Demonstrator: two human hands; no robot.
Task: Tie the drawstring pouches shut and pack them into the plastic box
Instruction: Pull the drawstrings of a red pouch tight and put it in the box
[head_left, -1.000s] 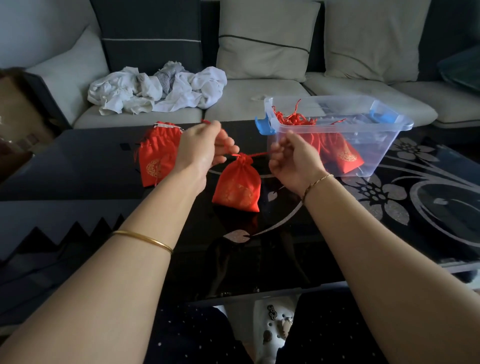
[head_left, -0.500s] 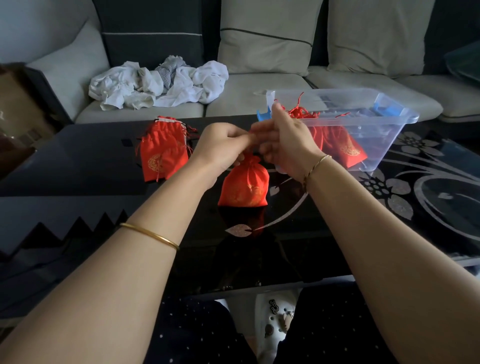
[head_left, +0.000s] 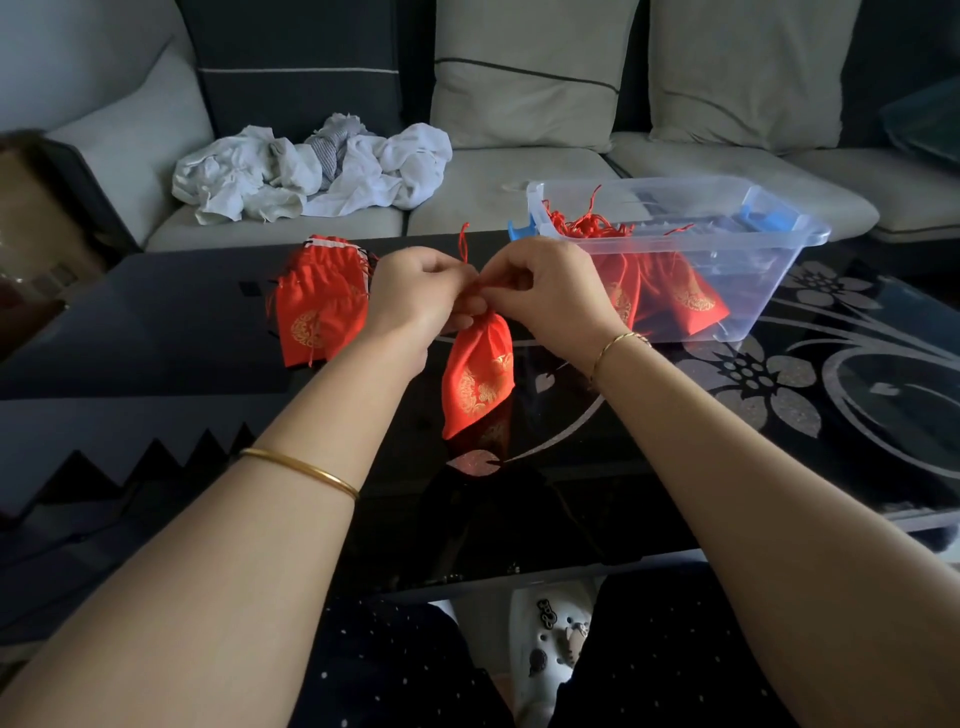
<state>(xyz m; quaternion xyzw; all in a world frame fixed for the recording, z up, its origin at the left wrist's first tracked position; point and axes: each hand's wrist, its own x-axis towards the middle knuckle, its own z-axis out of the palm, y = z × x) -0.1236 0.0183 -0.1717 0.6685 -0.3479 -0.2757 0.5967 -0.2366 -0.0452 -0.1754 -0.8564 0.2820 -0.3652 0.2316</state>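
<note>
Where the dark glass table (head_left: 156, 322) ends nearest the person, a white shoe (head_left: 550, 631) shows under its edge at 6 o'clock. Farther in, a red pouch (head_left: 480, 374) with gold print hangs tilted, its bottom corner at or just above the glass; which, I cannot tell. Both hands meet at its gathered neck: the left hand (head_left: 421, 291) and right hand (head_left: 550, 296), fingers curled, each pinch the red cord (head_left: 464, 249), one end of which sticks up between them. From the pouch, a pile (head_left: 319, 306) of more red pouches lies on the table at 10 o'clock, just beside the left hand. A clear box (head_left: 769, 291) stands at 2 o'clock, holding packed pouches (head_left: 680, 296) with cords bunched at its top. Beyond, at 11 o'clock, crumpled clothes (head_left: 311, 171) lie on the sofa (head_left: 519, 176)
</note>
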